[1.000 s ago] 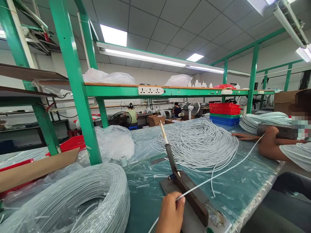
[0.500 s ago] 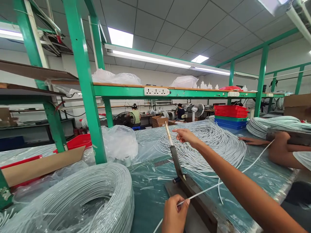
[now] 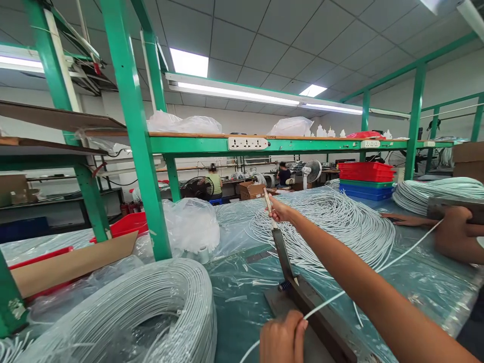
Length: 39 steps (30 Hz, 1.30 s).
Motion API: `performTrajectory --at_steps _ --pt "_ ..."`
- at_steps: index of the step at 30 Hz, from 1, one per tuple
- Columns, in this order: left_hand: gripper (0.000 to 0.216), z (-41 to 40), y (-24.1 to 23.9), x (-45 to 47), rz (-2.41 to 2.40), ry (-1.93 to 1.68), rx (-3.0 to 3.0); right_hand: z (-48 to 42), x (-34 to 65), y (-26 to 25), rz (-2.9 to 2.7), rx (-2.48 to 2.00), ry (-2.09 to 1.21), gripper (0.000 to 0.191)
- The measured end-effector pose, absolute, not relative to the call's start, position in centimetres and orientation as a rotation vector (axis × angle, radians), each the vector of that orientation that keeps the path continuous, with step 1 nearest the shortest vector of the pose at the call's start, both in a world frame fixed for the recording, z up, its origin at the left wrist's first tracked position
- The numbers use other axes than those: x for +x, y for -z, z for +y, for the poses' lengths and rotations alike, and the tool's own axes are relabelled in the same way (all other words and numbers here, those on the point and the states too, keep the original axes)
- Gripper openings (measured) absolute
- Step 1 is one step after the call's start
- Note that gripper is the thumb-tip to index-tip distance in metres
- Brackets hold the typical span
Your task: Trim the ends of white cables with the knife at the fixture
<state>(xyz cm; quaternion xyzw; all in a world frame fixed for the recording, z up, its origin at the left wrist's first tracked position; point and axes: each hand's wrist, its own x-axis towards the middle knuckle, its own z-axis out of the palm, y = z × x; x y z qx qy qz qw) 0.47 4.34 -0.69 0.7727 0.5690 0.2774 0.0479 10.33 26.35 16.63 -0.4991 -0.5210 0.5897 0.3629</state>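
My left hand pinches a white cable and holds it across the base of a lever cutter at the near edge of the bench. The cable runs right towards a co-worker's arm. My right hand reaches forward and grips the cutter's raised handle; the blade arm stands up at an angle. Behind the cutter lies a loose pile of cut white cables.
A large coil of white cable sits near left beside a green post. A clear plastic bag, cardboard, red bins and stacked red and blue trays stand around. Another coil lies far right.
My right arm came into view, reached forward and closed on the raised cutter handle. My left hand kept hold of the cable. The view shifted slightly downward and left.
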Motion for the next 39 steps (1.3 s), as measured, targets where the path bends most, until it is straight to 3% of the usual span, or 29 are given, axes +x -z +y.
performTrajectory --at_steps 4,7,10,15,18,21,23,27,32,35,39 --pt "0.029 3.8 1.1 0.8 1.829 -0.602 2.601 23.6 13.3 -18.5 -1.373 -1.192 -1.544 0.062" --pt "0.031 3.8 1.3 0.9 1.678 -0.793 2.5 20.5 16.2 -19.7 -1.393 -1.126 -1.595 0.071" --pt "0.027 4.3 0.7 1.2 1.407 -1.017 2.134 17.3 18.5 -20.5 -1.409 -1.127 -1.654 0.065" --pt "0.034 5.3 -0.8 2.1 1.098 -0.996 1.552 13.1 21.0 -20.9 -1.496 -1.179 -1.793 0.044" --pt "0.038 5.5 -0.8 2.4 1.123 -0.985 1.554 11.4 22.5 -20.5 -1.569 -1.169 -1.848 0.027" --pt "0.028 4.9 -0.6 2.3 1.326 -0.927 1.82 10.0 23.6 -19.8 -1.632 -1.145 -1.854 0.018" --pt "0.023 4.2 -0.7 2.2 1.5 -0.844 2.084 9.0 24.0 -19.3 -1.669 -1.163 -1.864 0.018" --pt "0.034 3.4 -0.8 2.6 1.693 -0.64 2.367 6.7 24.2 -18.7 -1.728 -1.336 -1.792 0.04" --pt "0.023 4.8 -0.1 2.9 1.357 -1.002 1.794 4.2 23.7 -18.3 -1.652 -1.521 -1.75 0.054" --pt "0.033 5.9 0.3 2.9 1.228 -1.009 1.541 3.1 23.4 -17.7 -1.582 -1.579 -1.802 0.046" --pt "0.044 6.6 0.9 3.2 1.201 -1.049 1.418 2.2 23.0 -16.0 -1.587 -1.655 -1.698 0.016"
